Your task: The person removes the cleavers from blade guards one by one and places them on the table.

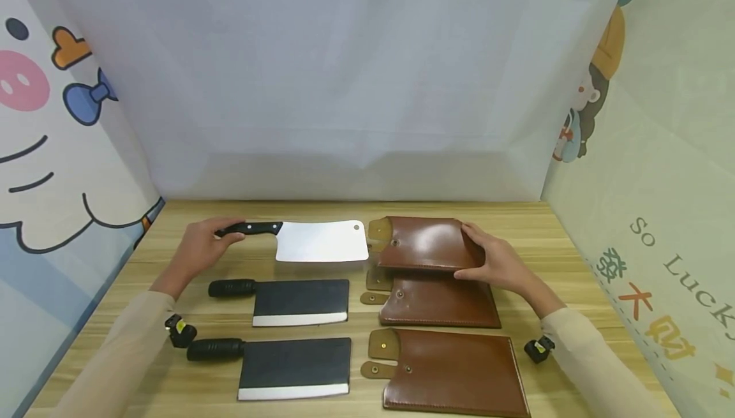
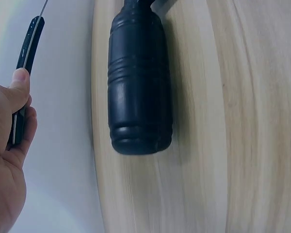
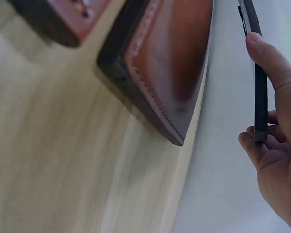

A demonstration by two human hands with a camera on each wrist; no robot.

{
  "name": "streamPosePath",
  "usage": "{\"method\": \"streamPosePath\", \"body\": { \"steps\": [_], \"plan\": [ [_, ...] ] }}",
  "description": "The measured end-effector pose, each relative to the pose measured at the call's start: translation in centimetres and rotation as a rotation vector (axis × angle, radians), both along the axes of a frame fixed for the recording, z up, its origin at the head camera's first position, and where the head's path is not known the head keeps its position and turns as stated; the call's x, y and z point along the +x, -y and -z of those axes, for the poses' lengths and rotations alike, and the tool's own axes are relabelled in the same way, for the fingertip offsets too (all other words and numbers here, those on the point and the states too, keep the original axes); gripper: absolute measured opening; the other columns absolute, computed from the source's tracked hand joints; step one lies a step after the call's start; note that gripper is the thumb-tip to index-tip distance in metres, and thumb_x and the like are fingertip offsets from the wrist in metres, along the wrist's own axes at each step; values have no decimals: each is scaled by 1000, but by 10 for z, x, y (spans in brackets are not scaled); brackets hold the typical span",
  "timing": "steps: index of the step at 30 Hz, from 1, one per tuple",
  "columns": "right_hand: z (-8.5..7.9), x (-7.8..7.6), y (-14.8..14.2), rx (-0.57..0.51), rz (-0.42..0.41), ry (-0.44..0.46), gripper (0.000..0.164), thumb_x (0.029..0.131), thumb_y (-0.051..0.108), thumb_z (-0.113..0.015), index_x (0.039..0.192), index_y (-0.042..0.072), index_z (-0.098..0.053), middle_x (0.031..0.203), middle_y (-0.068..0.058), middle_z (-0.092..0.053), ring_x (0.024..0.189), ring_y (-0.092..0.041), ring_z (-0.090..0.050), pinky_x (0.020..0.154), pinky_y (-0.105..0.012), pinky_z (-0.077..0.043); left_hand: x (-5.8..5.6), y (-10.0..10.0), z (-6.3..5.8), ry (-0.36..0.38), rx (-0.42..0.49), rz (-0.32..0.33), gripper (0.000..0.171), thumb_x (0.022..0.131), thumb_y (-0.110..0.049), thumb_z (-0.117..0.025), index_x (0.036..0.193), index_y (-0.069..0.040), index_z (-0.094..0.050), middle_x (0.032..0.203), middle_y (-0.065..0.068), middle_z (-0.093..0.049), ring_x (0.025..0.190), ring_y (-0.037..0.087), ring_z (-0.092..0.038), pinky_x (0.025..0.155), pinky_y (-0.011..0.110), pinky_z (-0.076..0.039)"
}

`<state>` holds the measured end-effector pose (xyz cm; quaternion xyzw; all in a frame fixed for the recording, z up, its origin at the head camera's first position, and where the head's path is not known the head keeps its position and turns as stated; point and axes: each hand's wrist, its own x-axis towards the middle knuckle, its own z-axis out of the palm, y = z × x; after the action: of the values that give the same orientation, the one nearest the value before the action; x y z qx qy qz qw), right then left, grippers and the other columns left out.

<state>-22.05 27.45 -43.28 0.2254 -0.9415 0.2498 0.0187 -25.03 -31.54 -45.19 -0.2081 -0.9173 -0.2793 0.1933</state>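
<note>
My left hand [image 1: 202, 249] grips the black riveted handle of a cleaver [image 1: 321, 241] with a bright silver blade, its tip end pointing right. In the left wrist view the thumb lies along the handle [image 2: 27, 48]. A brown leather sheath [image 1: 430, 242] is held at its right end by my right hand [image 1: 498, 258], thumb on the lower edge and fingers at the upper edge. The sheath's left end, with a tan flap, is right at the cleaver's blade end. In the right wrist view, the sheath's dark edge [image 3: 260, 97] stands between thumb and fingers.
Two dark cleavers, one in the middle [image 1: 301, 302] and one in front [image 1: 295, 367], lie below with black ridged handles. Right of them lie a middle brown sheath [image 1: 445, 303], partly covered by the held one, and a front sheath [image 1: 459, 373]. A pale cloth wall [image 1: 356, 86] rises behind the table.
</note>
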Motion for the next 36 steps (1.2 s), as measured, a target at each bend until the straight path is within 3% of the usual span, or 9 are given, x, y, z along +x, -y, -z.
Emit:
{"method": "streamPosePath", "body": {
  "steps": [8,17,36],
  "plan": [
    [-2,-10,0,26,-6,-8,105,80,41,-88,158,-2,-32,161,-30,-30,144,-51,-35,111,-65,-38,0,5,-4,13,-11,-11,34,93,-11,-76,123,4,-71,116,26,-72,101,45,-70,80,60,-56],
    [-3,-22,4,35,-9,10,104,81,38,-89,157,-4,-32,161,-30,-30,144,-50,-35,113,-63,-36,-4,14,2,21,-17,-20,34,92,-9,-76,123,5,-70,117,27,-71,104,47,-69,84,61,-55],
    [11,-42,-1,69,-12,63,105,82,42,-87,159,-2,-29,161,-32,-26,144,-53,-34,110,-66,-37,-7,19,13,67,-49,-40,34,93,-9,-75,124,5,-70,121,28,-69,108,48,-67,88,62,-53]
  ]
}}
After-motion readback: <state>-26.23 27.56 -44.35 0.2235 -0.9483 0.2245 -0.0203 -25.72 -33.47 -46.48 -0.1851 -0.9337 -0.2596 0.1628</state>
